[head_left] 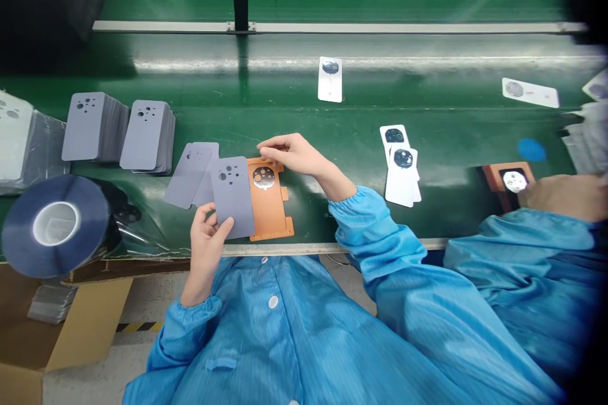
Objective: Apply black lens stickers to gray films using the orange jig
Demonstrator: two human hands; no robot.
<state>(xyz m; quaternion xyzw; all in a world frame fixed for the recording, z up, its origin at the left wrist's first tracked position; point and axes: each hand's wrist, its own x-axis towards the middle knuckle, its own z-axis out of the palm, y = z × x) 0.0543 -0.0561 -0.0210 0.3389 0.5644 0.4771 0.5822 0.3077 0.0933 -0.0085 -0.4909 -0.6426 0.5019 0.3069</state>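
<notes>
Between the thumb and fingers of my left hand (209, 234) is the lower left edge of a grey panel (235, 202) with camera holes. Its right edge lies over or against an orange fixture (270, 208), which has a round, shiny camera-shaped part (264, 177) near its top. My right hand (295, 154) is over the fixture's top edge, fingers bent and close together; whether they hold anything is too small to tell. Two more grey panels (187, 178) lie overlapping just left of the held one.
Two stacks of grey panels (85, 129) (142, 139) and a film roll (28, 202) are at left. White cards (330, 88) (401, 186) (541, 96) lie ahead and right. Another person's hand (563, 197) touches an orange-brown fixture (494, 178) at right. An open carton (88, 329) stands below left.
</notes>
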